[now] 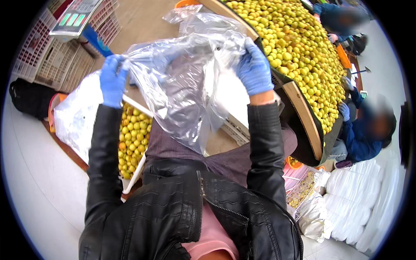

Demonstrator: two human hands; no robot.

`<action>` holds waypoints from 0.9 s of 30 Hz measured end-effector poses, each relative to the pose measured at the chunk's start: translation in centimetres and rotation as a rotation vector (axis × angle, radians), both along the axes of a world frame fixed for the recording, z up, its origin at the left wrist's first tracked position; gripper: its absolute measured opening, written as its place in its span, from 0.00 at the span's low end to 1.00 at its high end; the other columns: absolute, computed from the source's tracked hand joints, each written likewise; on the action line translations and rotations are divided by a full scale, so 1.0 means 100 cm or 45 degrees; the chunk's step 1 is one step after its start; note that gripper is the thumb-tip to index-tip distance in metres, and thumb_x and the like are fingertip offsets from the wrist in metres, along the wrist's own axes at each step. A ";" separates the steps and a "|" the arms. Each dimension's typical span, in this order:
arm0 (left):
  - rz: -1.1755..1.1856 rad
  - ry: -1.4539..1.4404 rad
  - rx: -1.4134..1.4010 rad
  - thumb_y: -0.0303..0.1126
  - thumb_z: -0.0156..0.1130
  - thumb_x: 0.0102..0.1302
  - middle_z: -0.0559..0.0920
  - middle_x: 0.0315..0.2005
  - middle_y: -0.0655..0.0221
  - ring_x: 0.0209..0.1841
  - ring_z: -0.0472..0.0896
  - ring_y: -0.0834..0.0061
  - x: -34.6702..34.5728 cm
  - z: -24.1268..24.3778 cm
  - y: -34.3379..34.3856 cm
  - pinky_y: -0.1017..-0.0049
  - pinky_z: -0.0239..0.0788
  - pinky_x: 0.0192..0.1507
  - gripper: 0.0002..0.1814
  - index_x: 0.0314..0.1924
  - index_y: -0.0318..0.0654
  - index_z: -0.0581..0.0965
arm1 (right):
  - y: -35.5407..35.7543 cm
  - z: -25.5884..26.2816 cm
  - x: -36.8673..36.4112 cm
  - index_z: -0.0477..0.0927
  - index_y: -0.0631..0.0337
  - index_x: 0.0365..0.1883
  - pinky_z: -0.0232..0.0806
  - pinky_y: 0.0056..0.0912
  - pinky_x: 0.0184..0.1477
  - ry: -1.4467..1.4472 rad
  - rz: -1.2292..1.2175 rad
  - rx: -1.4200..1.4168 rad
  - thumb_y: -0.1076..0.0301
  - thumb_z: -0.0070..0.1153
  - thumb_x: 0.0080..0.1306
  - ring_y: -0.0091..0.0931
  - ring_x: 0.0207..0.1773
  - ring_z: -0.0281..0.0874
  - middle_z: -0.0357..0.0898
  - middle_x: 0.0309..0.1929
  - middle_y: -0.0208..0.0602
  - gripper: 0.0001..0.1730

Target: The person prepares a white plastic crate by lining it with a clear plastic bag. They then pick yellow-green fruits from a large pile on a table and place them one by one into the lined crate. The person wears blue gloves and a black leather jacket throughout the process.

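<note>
A large clear plastic bag (182, 94) is stretched out before me, hanging over my lap. In its upper left corner, my left hand (113, 79), in a blue glove, pinches the film. My right hand (255, 70), gloved alike, grips the bag's upper right side. I can see my trousers through the film, and nothing shows inside it. Under my left forearm stands a white crate (138, 177) filled with small yellow-green fruit (133, 136). Behind the bag, near my right wrist, is a white box or crate (232, 94), partly hidden.
A padded sorting table (302, 120) heaped with fruit (292, 48) stands at right; two people work along its far side. A digital scale (76, 16) and stacked plastic crates (55, 65) are at upper left. White plastic sheeting (76, 113) lies left, wrapped white bundles (351, 195) lower right.
</note>
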State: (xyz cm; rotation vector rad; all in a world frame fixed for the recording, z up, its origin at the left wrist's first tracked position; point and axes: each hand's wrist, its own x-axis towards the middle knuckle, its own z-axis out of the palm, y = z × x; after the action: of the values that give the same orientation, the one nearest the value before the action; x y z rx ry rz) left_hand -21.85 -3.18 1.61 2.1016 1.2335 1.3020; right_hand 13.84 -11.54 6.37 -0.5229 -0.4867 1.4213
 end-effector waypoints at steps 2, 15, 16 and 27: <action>-0.205 -0.273 0.065 0.33 0.57 0.65 0.78 0.39 0.70 0.43 0.75 0.78 0.038 0.032 -0.034 0.74 0.68 0.47 0.10 0.42 0.35 0.77 | -0.022 0.038 -0.047 0.75 0.65 0.45 0.73 0.27 0.44 0.047 0.133 0.158 0.64 0.44 0.70 0.26 0.44 0.77 0.80 0.40 0.37 0.14; -1.200 -2.028 -1.231 0.57 0.39 0.70 0.66 0.61 0.64 0.63 0.62 0.73 0.214 0.019 -0.088 0.71 0.55 0.65 0.35 0.64 0.36 0.60 | -0.030 -0.021 -0.098 0.58 0.60 0.67 0.29 0.39 0.72 -2.118 -0.870 0.382 0.51 0.34 0.68 0.32 0.74 0.43 0.55 0.69 0.40 0.33; -1.260 -1.841 -1.319 0.59 0.40 0.69 0.66 0.60 0.64 0.63 0.63 0.72 0.212 0.019 -0.084 0.71 0.56 0.64 0.36 0.64 0.36 0.60 | -0.025 -0.018 -0.086 0.56 0.61 0.67 0.29 0.39 0.72 -2.021 -0.886 0.373 0.51 0.34 0.68 0.33 0.74 0.44 0.55 0.69 0.40 0.33; -0.941 -1.557 -1.402 0.33 0.54 0.68 0.78 0.44 0.67 0.46 0.77 0.75 0.223 0.005 -0.087 0.75 0.71 0.51 0.16 0.53 0.37 0.73 | -0.059 0.012 -0.037 0.65 0.64 0.60 0.71 0.25 0.49 -0.835 -0.906 0.306 0.67 0.50 0.67 0.27 0.52 0.75 0.70 0.57 0.39 0.24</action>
State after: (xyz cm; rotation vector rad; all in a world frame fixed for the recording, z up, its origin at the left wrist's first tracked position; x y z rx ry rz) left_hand 0.49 -11.91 2.11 0.5628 0.3222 0.8693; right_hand 10.14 -17.47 7.53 -0.8622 -0.8727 0.4793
